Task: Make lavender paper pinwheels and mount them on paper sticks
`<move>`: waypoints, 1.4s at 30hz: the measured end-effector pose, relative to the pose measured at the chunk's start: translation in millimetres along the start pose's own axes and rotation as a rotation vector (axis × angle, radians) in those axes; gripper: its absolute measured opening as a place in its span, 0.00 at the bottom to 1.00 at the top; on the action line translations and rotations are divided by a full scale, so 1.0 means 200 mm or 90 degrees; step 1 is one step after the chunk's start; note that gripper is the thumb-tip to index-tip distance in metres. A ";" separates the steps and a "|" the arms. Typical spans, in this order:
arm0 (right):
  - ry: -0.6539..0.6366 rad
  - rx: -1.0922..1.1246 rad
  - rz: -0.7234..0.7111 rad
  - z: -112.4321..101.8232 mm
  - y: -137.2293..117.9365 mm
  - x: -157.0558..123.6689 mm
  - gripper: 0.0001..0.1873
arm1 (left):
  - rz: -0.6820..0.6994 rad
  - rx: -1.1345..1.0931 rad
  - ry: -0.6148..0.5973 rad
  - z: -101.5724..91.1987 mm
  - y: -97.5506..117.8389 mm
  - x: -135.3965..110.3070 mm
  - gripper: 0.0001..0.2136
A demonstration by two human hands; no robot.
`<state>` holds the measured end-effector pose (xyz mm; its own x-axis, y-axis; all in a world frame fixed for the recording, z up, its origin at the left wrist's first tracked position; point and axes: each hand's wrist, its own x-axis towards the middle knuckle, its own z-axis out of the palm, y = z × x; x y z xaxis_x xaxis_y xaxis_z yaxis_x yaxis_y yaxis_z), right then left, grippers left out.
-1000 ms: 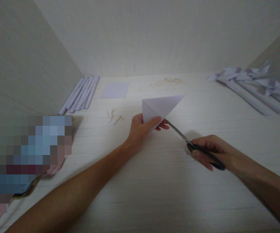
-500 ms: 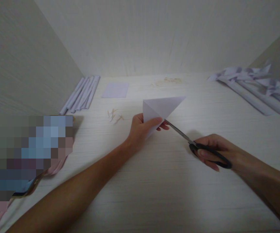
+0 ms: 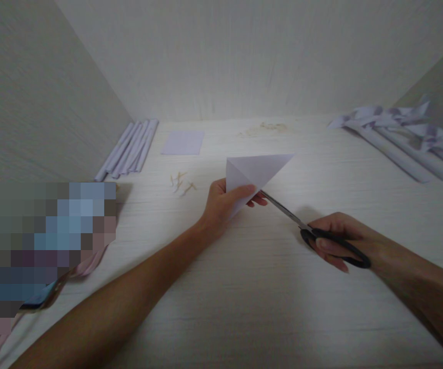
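My left hand [image 3: 223, 205] pinches the lower corner of a pale paper folded into a triangle [image 3: 254, 171], held a little above the white table [image 3: 244, 287]. In my right hand [image 3: 339, 241] are black-handled scissors [image 3: 314, 233], fingers through the loops. The blades point up and left and their tips reach the paper's lower edge right beside my left fingers.
Rolled paper tubes [image 3: 129, 148] lie along the left wall. A flat square sheet [image 3: 183, 142] and several small wooden sticks [image 3: 181, 183] lie behind my left hand. Paper tubes with folded paper tops [image 3: 406, 138] are piled at the right. Pink paper strips [image 3: 86, 264] lie at the left.
My right hand with the scissors has drawn back a little to the right. The paper and my left hand have barely shifted.
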<state>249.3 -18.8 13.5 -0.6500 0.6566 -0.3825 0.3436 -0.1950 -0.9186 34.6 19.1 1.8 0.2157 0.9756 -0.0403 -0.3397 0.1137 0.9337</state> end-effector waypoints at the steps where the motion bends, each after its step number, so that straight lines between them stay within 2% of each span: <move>1: -0.002 0.000 0.001 0.00 0.00 0.00 0.22 | -0.003 -0.006 0.002 0.00 0.00 0.00 0.05; 18: 0.010 0.002 -0.009 -0.01 0.02 0.00 0.22 | -0.002 -0.039 -0.014 0.00 0.00 0.00 0.04; 35: 0.003 0.018 0.004 0.00 0.03 0.00 0.19 | -0.004 0.026 -0.012 0.00 0.00 0.00 0.06; 42: 0.002 0.015 0.004 0.00 0.01 0.00 0.20 | -0.002 0.007 -0.016 0.00 0.00 0.00 0.05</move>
<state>250.6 -19.4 11.0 -0.6454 0.6576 -0.3886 0.3316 -0.2172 -0.9181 33.9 18.8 1.3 0.2399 0.9702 -0.0346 -0.3290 0.1148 0.9373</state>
